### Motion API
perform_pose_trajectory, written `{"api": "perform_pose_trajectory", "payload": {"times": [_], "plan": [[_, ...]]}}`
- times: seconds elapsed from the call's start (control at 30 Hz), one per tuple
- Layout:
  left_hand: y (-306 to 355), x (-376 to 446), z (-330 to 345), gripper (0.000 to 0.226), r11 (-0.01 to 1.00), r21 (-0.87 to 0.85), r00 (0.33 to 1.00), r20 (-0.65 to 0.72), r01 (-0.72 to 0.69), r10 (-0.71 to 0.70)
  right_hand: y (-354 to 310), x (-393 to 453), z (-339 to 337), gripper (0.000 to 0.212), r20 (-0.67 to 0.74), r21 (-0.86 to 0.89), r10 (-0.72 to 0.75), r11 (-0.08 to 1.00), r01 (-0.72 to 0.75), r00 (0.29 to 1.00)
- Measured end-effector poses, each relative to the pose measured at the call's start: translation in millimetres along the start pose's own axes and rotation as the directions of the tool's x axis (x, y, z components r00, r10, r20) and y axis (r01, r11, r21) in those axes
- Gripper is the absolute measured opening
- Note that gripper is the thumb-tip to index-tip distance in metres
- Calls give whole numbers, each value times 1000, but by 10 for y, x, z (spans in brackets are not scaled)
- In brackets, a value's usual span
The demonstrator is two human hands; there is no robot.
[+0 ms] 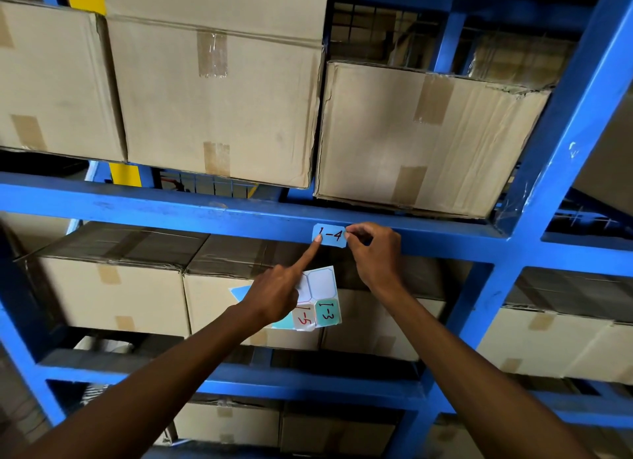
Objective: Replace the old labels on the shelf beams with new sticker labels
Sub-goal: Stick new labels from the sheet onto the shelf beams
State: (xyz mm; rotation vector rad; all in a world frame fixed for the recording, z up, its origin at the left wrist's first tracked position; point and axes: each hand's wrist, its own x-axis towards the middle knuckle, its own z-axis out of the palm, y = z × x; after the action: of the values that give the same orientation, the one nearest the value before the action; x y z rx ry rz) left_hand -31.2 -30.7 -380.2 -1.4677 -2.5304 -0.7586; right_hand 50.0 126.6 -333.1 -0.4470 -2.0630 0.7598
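A light-blue sticker label marked "1-4" (pixel 330 235) lies on the front face of the blue shelf beam (pixel 171 208). My left hand (pixel 274 292) holds a sticker sheet (pixel 322 299) with labels "1-3" and "1-5" against its palm, and its index finger stretches up and presses the label's left edge. My right hand (pixel 373 249) pinches the label's right edge between thumb and forefinger.
Taped cardboard boxes (pixel 212 95) fill the shelf above the beam, and one (pixel 421 140) at the right is dented and overhangs it. More boxes sit on the lower shelves. A blue upright (pixel 561 133) rises at the right.
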Motion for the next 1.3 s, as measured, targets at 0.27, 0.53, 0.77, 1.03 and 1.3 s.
{"api": "perform_pose_trajectory", "payload": {"times": [0.27, 0.53, 0.77, 1.03, 1.3], "plan": [[-17, 7, 16, 97, 1000, 2, 1000, -1, -7, 7, -26, -19, -21, 19, -2, 4, -23, 1000, 23, 1000], [-61, 13, 24, 100, 1000, -1, 1000, 5, -11, 11, -40, -25, -26, 19, 0, -33, -58, 998, 58, 998], [-84, 12, -2, 97, 1000, -2, 1000, -3, -20, 20, -7, -4, -78, 13, -21, -21, -25, 999, 25, 999], [-90, -23, -155, 96, 1000, -22, 1000, -23, -9, 9, 27, 89, -252, 10, -4, -103, -170, 980, 169, 985], [-70, 86, -173, 102, 994, 108, 999, -21, -33, 36, 25, 140, -198, 14, 80, -287, -235, 925, 248, 969]]}}
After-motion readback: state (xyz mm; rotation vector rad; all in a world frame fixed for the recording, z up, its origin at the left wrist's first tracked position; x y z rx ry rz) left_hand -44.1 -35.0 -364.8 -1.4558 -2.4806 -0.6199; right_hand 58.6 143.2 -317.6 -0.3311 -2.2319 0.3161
